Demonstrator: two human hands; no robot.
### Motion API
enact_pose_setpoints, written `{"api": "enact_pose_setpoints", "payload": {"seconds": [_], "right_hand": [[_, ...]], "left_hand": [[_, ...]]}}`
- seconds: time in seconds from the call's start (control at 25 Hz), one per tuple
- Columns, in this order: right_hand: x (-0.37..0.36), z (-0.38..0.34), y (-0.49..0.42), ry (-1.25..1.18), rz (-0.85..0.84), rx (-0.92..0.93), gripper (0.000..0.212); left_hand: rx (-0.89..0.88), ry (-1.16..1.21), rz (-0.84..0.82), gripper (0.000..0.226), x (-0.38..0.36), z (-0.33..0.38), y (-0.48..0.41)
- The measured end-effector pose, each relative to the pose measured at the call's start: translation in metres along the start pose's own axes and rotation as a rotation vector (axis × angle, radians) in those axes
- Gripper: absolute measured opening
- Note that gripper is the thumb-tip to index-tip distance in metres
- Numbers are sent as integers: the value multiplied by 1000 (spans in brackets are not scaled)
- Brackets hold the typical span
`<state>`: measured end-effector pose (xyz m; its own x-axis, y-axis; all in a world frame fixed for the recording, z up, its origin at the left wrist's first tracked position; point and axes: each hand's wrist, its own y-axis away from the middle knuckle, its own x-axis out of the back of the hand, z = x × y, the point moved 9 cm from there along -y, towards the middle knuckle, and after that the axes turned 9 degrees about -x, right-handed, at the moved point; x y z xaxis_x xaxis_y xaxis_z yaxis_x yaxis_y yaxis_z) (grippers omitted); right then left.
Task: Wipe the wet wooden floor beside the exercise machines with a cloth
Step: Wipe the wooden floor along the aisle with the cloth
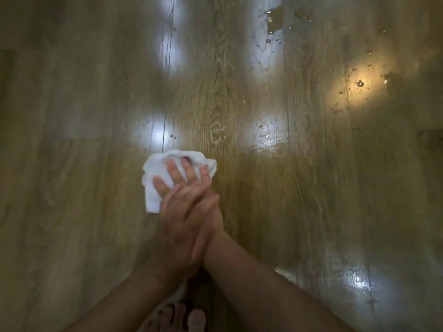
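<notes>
Currently 2 flat hands grip nothing: right hand [178, 179] spreads its fingers on the white cloth [152, 195], left hand [182, 226] stacked atop it. Puddles [274, 22] on the wooden floor [72, 164] lie well beyond the cloth; short strokes could miss them.

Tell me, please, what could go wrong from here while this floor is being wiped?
1. Both the right hand and the left hand press on the small crumpled white cloth; on the glossy wooden plank floor it could skid.
2. The water puddles farther ahead to the right may soak so small a cloth.
3. Bare toes near the wet sheen could slip.
</notes>
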<state>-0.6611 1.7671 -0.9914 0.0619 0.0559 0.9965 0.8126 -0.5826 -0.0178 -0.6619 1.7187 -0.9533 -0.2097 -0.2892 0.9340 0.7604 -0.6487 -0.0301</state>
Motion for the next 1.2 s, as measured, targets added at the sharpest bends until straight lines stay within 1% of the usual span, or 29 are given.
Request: {"api": "enact_pose_setpoints", "payload": {"seconds": [0.04,0.08,0.12,0.16,0.2,0.28,0.32,0.36,0.4,0.44,0.48,0.52,0.56,0.6,0.68,0.76,0.8,0.88,0.96,1.0,1.04,1.08,1.12,1.16,1.2], "right_hand": [[-12,-26,-2,21,-147,166,63],[-19,-41,1,-45,-261,382,63],[-10,-36,1,-131,-283,506,60],[-3,-6,-4,-164,-252,462,57],[2,44,-14,-163,-216,302,56],[2,161,-22,-45,-146,-9,61],[6,219,-20,-11,-179,-152,64],[11,263,-19,-16,-244,-281,67],[17,287,-19,-17,-286,-379,69],[21,294,-20,-18,-282,-442,68],[24,279,-22,-11,-246,-459,67],[22,243,-24,9,-232,-422,67],[17,190,-26,26,-222,-315,66],[11,129,-28,8,-227,-167,65],[-9,1,-22,-23,-311,181,60],[-19,-108,7,22,-414,512,59],[-16,-142,25,55,-441,627,60],[-14,-164,58,18,-445,825,57],[-11,-131,61,-50,-428,977,52],[-9,-103,47,-74,-391,990,53],[-8,-74,17,-97,-325,923,55],[-6,-40,-26,-106,-271,760,58],[-1,-10,-71,-115,-245,551,59],[-1,7,-101,-116,-251,361,60],[-2,9,-114,-98,-248,224,59]], "left_hand": [[17,54,37,53,9,-20,6],[-17,133,62,46,18,-39,15],[-42,169,77,44,26,-56,22],[-32,146,74,45,32,-67,27],[-28,136,55,46,35,-70,30],[-13,147,3,48,27,-55,29],[-7,141,-28,49,22,-45,31],[-12,126,-43,50,19,-39,35],[-8,108,-51,51,18,-38,41],[4,92,-51,51,18,-40,46],[27,94,-29,51,19,-43,50],[63,113,-4,50,22,-45,55],[81,131,16,49,25,-44,58],[78,139,24,48,26,-42,60],[91,130,59,48,34,-47,67],[249,201,94,53,44,-79,83],[320,214,98,53,50,-98,96],[347,104,79,51,63,-136,133],[415,-22,59,53,72,-179,173],[474,-66,53,54,71,-197,190],[508,-81,58,56,69,-206,204],[514,-66,62,57,63,-207,212],[505,-40,69,58,56,-203,213],[499,-7,80,58,54,-202,213],[502,29,88,57,56,-202,211]]}}
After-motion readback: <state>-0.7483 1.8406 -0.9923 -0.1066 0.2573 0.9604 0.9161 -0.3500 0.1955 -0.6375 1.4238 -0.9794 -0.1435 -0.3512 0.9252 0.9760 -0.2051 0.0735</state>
